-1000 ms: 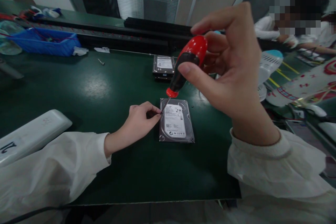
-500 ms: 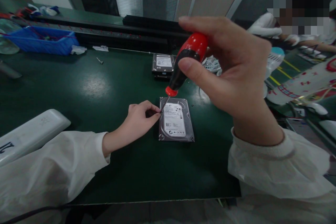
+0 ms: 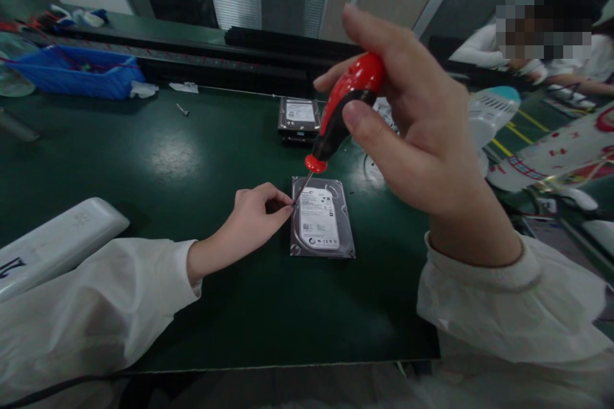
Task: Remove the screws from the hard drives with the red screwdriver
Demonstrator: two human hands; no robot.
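A hard drive (image 3: pixel 343 230) is lying flat on the green table (image 3: pixel 230 319) in front of the person, its white label (image 3: pixel 317 223) facing up. A screwdriver (image 3: pixel 338 108) with a red and black handle is slanting down to the drive's left edge, its thin shaft leaning and its tip ending there. The left hand (image 3: pixel 254 220) is pinching at that tip, thumb and finger pressing together just beside the edge; whether a small screw is sitting between them I cannot tell. The right hand (image 3: pixel 422 134) is gripping the handle from the right, its thumb pressing on the near side and its fingers curving around the far side.

A small dark bit (image 3: pixel 352 192) is lying just beside the drive on the right. Behind it, a stack of drives (image 3: pixel 300 115) is resting on the table, partly hidden by the handle. A white case (image 3: pixel 71 239) is lying near the left sleeve (image 3: pixel 96 297). Farther back on the left, a blue bin (image 3: pixel 100 82) is standing near two white scraps (image 3: pixel 144 90). On the right, a white vented object with a teal top (image 3: pixel 492 112) is standing behind the right hand, and a co-worker (image 3: pixel 474 48) is sitting beyond it.
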